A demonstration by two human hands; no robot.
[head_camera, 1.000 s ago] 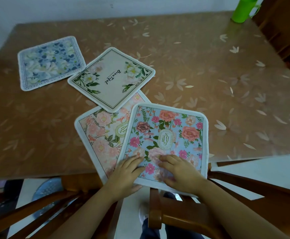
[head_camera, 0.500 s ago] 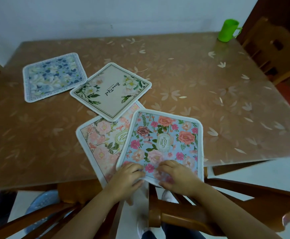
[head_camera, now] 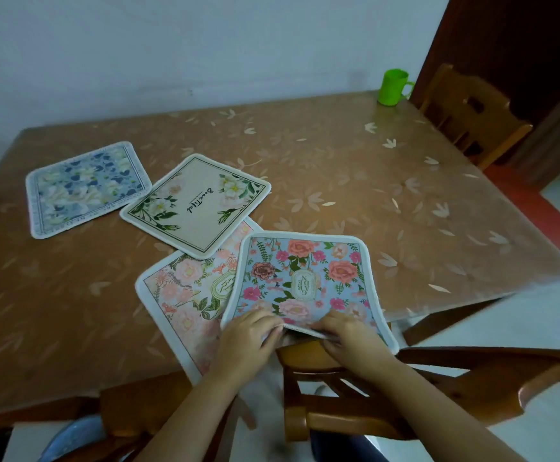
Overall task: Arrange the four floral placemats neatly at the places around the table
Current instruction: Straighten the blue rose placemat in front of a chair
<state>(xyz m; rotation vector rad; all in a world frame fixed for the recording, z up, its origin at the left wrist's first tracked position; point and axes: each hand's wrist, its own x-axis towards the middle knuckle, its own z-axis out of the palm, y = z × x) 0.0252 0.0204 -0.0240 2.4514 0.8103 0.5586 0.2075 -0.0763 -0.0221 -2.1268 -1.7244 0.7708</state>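
Four floral placemats lie on the brown table. The blue mat with pink roses hangs over the near edge, its near edge bent upward. My left hand and my right hand both pinch that near edge. It overlaps a pale pink floral mat, which the cream mat with "Beautiful" script partly covers. A blue and white floral mat lies apart at the far left.
A green mug stands at the table's far right corner. A wooden chair stands by the right side. Two more wooden chairs are tucked at the near edge, below my hands. A white wall runs behind the table.
My hands slid back from lying flat on the blue rose mat to its near edge and now pinch it, lifting that edge. My view tilted upward.
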